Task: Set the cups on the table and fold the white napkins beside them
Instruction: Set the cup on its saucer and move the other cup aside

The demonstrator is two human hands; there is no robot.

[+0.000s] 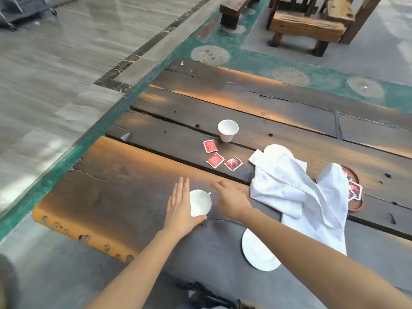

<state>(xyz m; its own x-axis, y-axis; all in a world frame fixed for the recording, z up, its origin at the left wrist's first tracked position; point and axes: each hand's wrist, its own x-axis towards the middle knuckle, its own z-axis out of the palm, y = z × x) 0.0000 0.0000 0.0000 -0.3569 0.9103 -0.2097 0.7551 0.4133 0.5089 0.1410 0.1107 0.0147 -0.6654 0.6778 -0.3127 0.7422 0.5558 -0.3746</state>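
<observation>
Head: L hand (180, 208), R hand (231, 202) flank cup (200, 202).

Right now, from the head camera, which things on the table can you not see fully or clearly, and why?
Head view, all of it:
- Brown tray: mostly under the white napkins; its packets cannot be counted.
- Far plate: only its rim shows behind the napkins.
- Near saucer: partly covered by the right forearm.
- Red packets: print too small to read.
- Right hand: blurred; contact with the white cup unclear.
</observation>
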